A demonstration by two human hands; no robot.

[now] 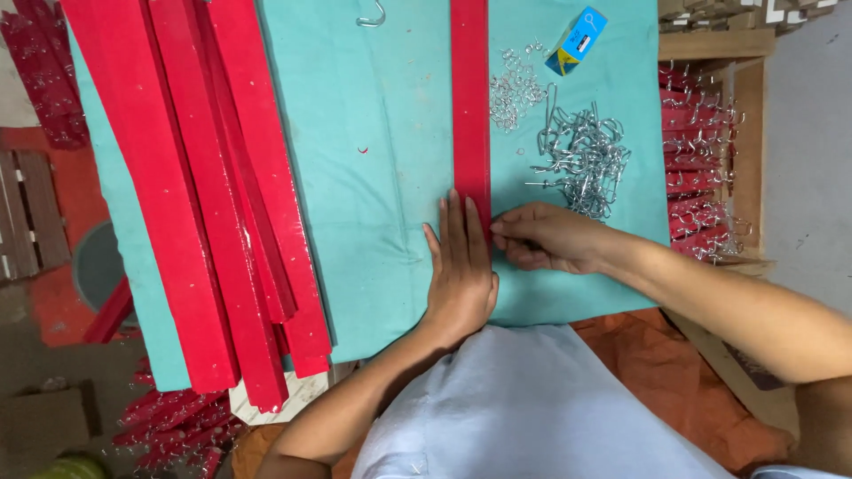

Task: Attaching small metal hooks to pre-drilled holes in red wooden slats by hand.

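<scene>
So a single red wooden slat (469, 98) is laid on the teal-covered table (373, 177), running away from its near edge. The left hand (461, 266) is pressed flat, grip released, on the slat's near end. The right hand (550, 238) is pinched at the slat's edge, probably on a small metal hook, though that can't be seen. Looks like a hook-fitting step; careful alignment is called for next. Loose hooks (581, 160) are piled nearby.

A small blue box (577, 40) with a yellow corner and white label lies tilted on the teal-covered desk (382, 177), far side.
</scene>
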